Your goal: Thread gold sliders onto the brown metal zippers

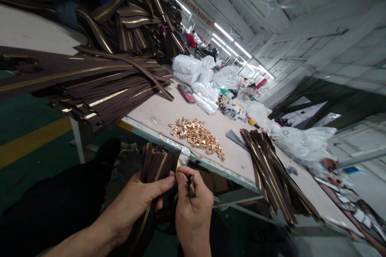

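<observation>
Tabletop (238,160), plastic bags (187,65), contents unclear, left hand (137,194) holding zipper strips (154,168)

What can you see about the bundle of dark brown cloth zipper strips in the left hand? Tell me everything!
The bundle of dark brown cloth zipper strips has shiny, gold, metal-looking teeth; one gold line shows along its front. The strips are stacked closely, their top ends slightly uneven. It slants up towards the edge of the pale, flat-topped table, its lower part trailing below the hands. The bare left hand grips it, thumb across the front. The bare right hand is beside its right edge.
</observation>
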A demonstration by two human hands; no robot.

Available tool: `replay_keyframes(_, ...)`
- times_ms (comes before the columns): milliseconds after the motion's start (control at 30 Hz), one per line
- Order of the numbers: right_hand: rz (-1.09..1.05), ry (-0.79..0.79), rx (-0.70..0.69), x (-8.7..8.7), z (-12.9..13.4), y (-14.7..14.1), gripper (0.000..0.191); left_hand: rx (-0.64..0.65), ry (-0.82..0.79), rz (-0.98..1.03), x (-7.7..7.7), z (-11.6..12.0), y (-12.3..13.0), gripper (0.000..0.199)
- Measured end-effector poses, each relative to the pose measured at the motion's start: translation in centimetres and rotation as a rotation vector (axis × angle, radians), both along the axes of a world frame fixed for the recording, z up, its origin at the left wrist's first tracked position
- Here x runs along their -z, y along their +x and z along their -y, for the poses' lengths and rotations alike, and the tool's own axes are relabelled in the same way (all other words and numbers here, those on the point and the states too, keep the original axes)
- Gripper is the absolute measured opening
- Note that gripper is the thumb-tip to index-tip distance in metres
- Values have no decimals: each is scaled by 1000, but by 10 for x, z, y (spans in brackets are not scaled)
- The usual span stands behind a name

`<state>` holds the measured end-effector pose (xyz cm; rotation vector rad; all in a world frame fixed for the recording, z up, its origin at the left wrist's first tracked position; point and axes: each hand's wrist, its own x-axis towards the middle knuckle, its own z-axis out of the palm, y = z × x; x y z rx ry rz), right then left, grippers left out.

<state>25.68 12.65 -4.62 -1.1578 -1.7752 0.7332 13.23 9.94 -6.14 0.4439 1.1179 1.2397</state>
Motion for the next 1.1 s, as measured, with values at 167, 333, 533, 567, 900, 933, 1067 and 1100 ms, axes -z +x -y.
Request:
replay_keyframes(167,27,-79,-52,-7,0,3,16,8,66,-42,2,2,-1,43)
replay_keyframes(333,-7,-55,-51,1,1,3,14,29,84,-53,7,4,-2,43)
replay_keyframes(533,-105,-153,-15,-3,-11,-2,21,-10,50,-119,15,6,-4,48)
replay_keyframes(567,-104,-152,-7,-6,-11,-1,20,-4,56,-131,16,7,-4,47)
replay_keyframes(900,-117,240,-170,-16,2,9,17,192,217,-28,0,9,-3,16)
replay_keyframes(933,-125,279,-172,-15,2,9,17,184,197,-46,-1,9,-2,16)
replay_keyframes(1067,-283,180,-165,-11,6,9,12,179,132,-52,-1,12,0,25)
replay_keyframes(1100,-370,36,-157,-10,8,9,6,170,120,-19,-1,13,0,30)
